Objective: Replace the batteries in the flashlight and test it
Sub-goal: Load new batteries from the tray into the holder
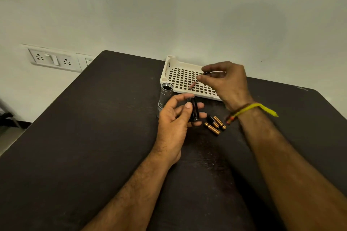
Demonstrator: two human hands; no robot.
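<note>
My left hand (pixel 175 116) holds a black holder (pixel 194 110), with my thumb on top of it and my fingers curled under it. My right hand (pixel 225 80) pinches a small dark battery (pixel 207 73) between my thumb and fingertips, up over the white tray (pixel 169 73). One reddish battery (pixel 192 85) lies in the tray on its holes. The gray flashlight (pixel 165 95) stands on the table (pixel 93 137), open end up, just in front of the tray's near corner and right behind my left hand. Three gold batteries (pixel 215 124) lie close together on the table, just to the right of my left hand and near my right wrist. A yellow band (pixel 253 109) is tied on that wrist. Wall plugs (pixel 52 59) sit on the wall at the far left
</note>
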